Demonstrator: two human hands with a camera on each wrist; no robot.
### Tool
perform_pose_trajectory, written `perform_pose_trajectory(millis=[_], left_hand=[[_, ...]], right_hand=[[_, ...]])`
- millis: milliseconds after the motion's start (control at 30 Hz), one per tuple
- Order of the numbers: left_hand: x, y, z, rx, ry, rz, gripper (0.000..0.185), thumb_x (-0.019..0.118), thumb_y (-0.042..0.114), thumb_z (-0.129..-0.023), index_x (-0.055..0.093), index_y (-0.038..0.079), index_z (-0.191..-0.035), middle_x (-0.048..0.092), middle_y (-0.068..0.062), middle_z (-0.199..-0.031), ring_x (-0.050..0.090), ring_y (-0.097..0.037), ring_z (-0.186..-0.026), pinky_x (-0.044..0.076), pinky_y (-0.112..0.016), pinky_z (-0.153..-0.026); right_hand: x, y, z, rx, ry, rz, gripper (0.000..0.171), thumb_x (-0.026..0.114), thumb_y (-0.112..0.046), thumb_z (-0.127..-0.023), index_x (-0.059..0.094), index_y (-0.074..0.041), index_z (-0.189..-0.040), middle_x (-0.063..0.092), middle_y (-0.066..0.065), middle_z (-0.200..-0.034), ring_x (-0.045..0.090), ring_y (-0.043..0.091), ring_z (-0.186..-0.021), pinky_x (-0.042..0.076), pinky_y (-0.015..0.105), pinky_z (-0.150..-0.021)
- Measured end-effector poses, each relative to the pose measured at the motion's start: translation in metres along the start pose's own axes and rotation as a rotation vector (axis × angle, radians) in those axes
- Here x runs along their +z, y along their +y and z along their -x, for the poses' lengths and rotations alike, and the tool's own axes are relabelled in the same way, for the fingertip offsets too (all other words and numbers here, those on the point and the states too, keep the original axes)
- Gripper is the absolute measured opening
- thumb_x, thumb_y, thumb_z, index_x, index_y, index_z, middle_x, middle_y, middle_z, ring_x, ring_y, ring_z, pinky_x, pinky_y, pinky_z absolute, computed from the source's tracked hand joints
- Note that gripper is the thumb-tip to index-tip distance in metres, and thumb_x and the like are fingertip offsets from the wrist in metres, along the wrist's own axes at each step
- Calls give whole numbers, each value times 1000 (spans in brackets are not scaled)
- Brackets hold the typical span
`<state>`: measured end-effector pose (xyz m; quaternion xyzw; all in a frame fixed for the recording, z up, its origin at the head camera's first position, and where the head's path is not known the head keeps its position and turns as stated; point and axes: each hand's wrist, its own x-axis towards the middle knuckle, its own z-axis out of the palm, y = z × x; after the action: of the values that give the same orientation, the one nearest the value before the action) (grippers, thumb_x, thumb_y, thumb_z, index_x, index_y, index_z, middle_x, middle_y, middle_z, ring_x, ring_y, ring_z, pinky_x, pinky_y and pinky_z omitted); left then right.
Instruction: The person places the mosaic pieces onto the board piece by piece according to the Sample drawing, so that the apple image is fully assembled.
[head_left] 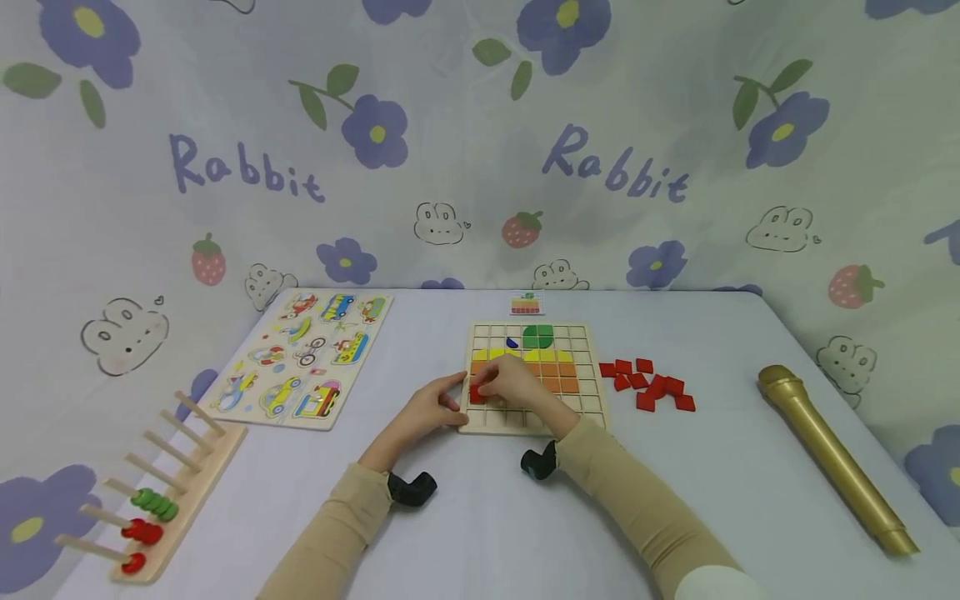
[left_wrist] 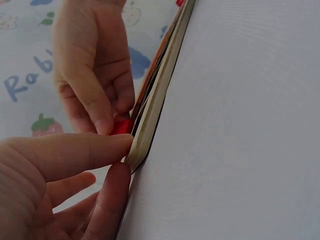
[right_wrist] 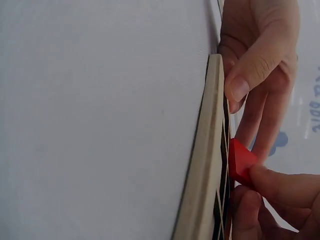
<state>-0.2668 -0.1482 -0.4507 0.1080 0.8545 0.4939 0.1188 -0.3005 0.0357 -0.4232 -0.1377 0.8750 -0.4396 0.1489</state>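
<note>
A wooden grid board lies flat at the middle of the table, with yellow and orange rows, a green leaf shape and a blue piece on it. My left hand holds the board's near left corner; thumb and finger touch its edge in the left wrist view. Over the board's left side, my right hand pinches a red square tile between thumb and fingers. The tile stands tilted against the board's surface in the right wrist view. Loose red tiles lie scattered right of the board. My right hand covers some grid cells.
A small pattern card is behind the board. At the left lie a vehicle puzzle board and a pegged wooden rack with red and green rings. A gold microphone-shaped object lies at the right. Patterned cloth hangs behind.
</note>
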Motion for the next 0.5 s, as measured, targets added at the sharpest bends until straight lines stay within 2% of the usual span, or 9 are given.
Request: perform_pose_trajectory(millis=[267, 400, 500], left_hand=[[2, 2, 0, 15, 1, 19, 75, 75, 4, -70, 43, 7, -138, 58, -7, -79, 50, -13, -68, 40, -25, -57], [1, 2, -1, 18, -3, 19, 75, 75, 4, -70, 43, 6, -138, 58, -8, -80, 51, -13, -68, 40, -26, -58], [1, 1, -1, 19, -1, 14, 75, 75, 5, -70, 43, 6, -138, 58, -8, -81, 51, -13, -69, 41, -26, -58]], right_hand=[[6, -2, 2, -4, 23, 108, 4, 71, -10, -79, 72, -9, -83, 64, -1, -76, 50, 14, -71, 42, 22, -61], [10, -2, 2, -17, 41, 128, 3, 72, -9, -78, 71, -7, -81, 63, -2, -74, 50, 14, -69, 41, 21, -59], [8, 0, 2, 1, 33, 85, 4, 72, -9, -79, 71, -8, -82, 63, -1, -76, 51, 14, -69, 43, 21, -60]])
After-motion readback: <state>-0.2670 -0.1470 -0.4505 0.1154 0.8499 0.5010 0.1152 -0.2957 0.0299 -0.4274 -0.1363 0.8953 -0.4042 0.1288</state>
